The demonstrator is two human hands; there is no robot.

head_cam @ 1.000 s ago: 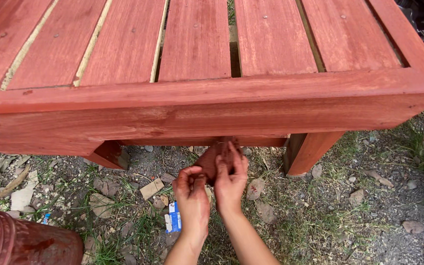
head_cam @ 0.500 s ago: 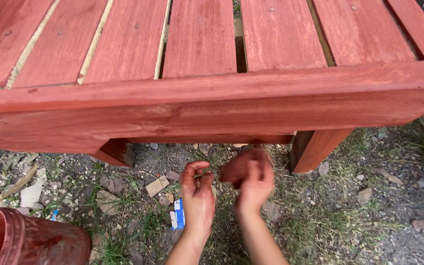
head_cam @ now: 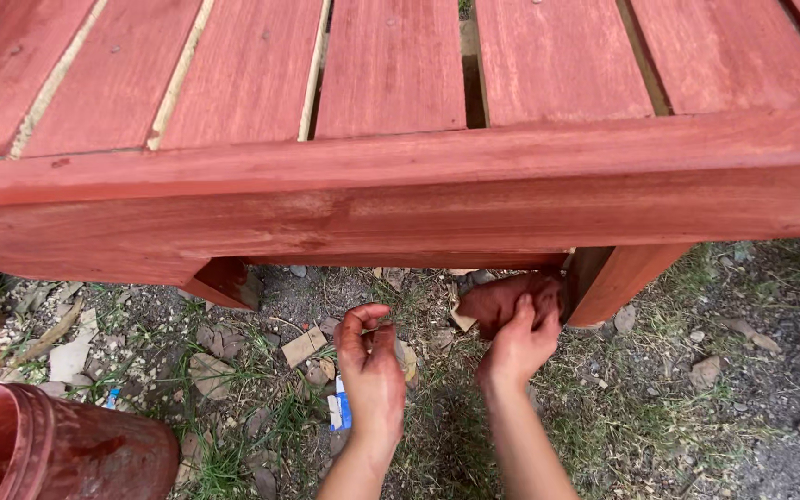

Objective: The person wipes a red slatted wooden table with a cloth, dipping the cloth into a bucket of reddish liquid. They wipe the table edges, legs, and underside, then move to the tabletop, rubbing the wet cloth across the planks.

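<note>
The right hand [head_cam: 518,341] grips a stain-soaked rag [head_cam: 504,301] (soft, limp, probably slippery) bunched against the wooden leg [head_cam: 615,282]; the left hand [head_cam: 372,366] is loosely curled, empty.

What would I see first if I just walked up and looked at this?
First the big red slatted wooden table, filling the top of the view. Just under its edge, the right hand presses a red-stained rag next to the table leg, with the red-stained left hand beside it. A red-smeared bucket stands at the bottom left on the stony ground.
</note>
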